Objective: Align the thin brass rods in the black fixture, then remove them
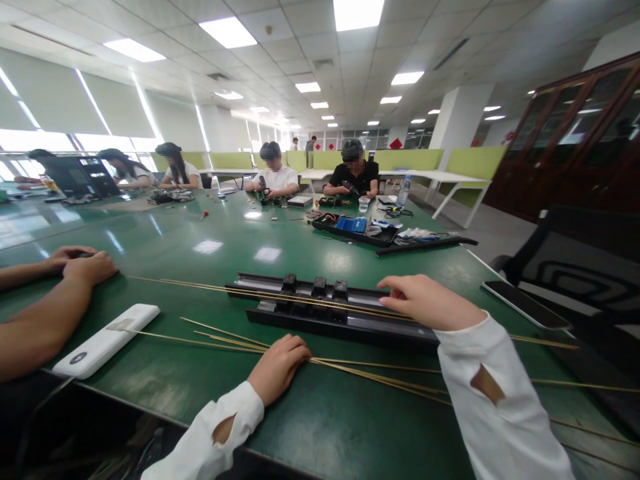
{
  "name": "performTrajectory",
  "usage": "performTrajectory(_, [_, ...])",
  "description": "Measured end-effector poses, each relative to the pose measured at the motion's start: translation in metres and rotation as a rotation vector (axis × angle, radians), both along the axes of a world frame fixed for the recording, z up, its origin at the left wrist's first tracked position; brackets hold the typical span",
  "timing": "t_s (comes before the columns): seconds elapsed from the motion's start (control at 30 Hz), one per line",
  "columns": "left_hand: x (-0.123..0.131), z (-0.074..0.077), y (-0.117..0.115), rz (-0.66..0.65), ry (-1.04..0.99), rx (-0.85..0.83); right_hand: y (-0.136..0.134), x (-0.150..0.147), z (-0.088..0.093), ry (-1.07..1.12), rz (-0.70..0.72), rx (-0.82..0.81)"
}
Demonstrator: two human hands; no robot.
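Note:
My left hand [280, 365] rests low on the green table, its fingers closed over a loose bunch of thin golden sticks [370, 375] that fan out on both sides. Ahead lie two long black rails [310, 327] side by side, with several dark blocks [319, 288] set across them. More thin sticks [265, 291] lie lengthwise over the rails, between the blocks. My right hand [425, 300] hovers at the right part of the rails, just over those sticks, with index finger and thumb apart. Nothing shows between them; its other fingers are partly hidden.
A white power bank [107, 340] lies at left, near another person's clasped hands [85, 267]. A phone [525, 303] sits at the right edge beside a black chair [590, 260]. Farther back are a black tray of parts [355, 230], a bottle [404, 190] and seated people.

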State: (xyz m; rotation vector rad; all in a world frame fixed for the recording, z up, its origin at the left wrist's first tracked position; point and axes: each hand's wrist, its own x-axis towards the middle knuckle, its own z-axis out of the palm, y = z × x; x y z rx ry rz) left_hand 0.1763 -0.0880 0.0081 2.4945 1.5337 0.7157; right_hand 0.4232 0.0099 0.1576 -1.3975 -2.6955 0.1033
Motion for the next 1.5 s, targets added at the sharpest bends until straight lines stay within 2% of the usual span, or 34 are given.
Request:
performTrajectory(0.57, [0.001, -0.004, 0.0, -0.004, -0.201, -0.057, 0.004, 0.0, -0.001, -0.012, -0.014, -0.005])
performTrajectory(0.8, [-0.002, -0.007, 0.001, -0.072, -0.093, -0.08, 0.005, 0.003, -0.002, -0.014, -0.019, -0.002])
performTrajectory(1.07, [0.007, -0.003, 0.004, -0.032, 0.001, -0.067, 0.007, 0.003, -0.004, -0.013, -0.014, -0.001])
performTrajectory(1.5, [0.007, -0.008, 0.002, -0.044, 0.054, 0.016, 0.007, 0.002, -0.004, -0.02, -0.024, -0.001])
